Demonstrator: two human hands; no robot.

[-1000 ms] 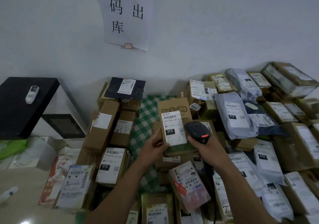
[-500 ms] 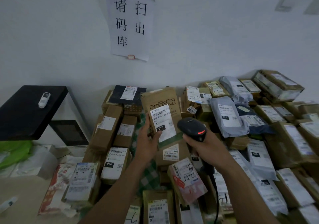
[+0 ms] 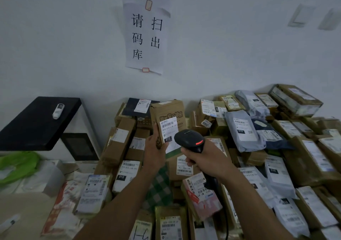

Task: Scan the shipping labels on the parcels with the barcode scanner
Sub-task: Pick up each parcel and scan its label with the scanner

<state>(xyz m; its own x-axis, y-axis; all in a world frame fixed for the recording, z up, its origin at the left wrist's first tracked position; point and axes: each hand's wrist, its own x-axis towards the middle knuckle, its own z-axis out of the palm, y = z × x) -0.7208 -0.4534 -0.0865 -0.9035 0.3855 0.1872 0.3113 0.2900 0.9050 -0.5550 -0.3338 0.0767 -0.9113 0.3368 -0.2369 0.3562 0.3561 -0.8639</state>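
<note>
Above a heap of parcels (image 3: 311,158), we are gripping a small cardboard box (image 3: 168,110) by its left edge in our left hand (image 3: 155,147), its shipping label (image 3: 168,129) facing the barcode scanner (image 3: 190,141) our right hand (image 3: 204,158) is clasping; it is looking light and stiff, an easy one-handed hold.

Both bare forearms reach forward and upward, drawing close together. The left hand (image 3: 154,148) stands upright, its thumb and fingers curled round the lower part of a parcel (image 3: 167,113). Just to its right and slightly lower, the right hand (image 3: 205,159) wraps the handle of the barcode scanner (image 3: 190,140), back of the hand up.
</note>
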